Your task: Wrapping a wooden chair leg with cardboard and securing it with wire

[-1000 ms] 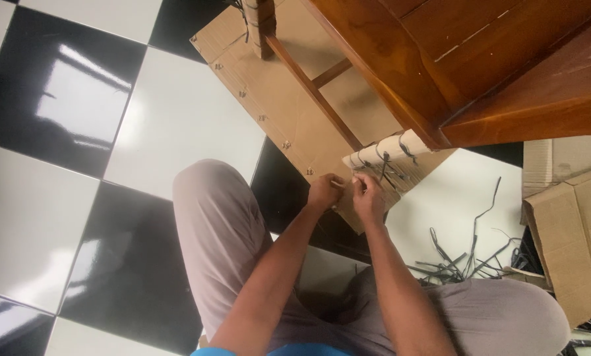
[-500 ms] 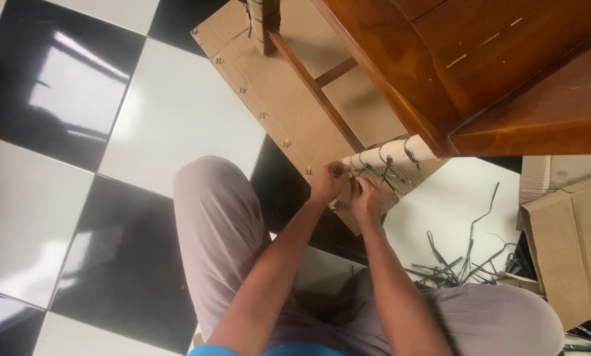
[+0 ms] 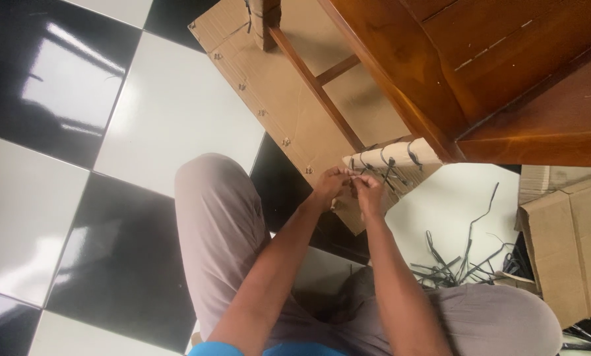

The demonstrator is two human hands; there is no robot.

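Above the bent knees, two hands meet: left hand [image 3: 326, 184] and right hand [image 3: 368, 191] both pinch a dark strap [image 3: 356, 173] at the wrapped table leg [image 3: 391, 159]. Beyond, one flattened cardboard sheet [image 3: 276, 99]; right, a heap of cut straps [image 3: 457, 264].

Whatever the two hands [image 3: 349, 186] pinch is too small to tell. The wooden furniture [image 3: 493, 72] and the cardboard box [image 3: 566, 250] are cut off by the edge.
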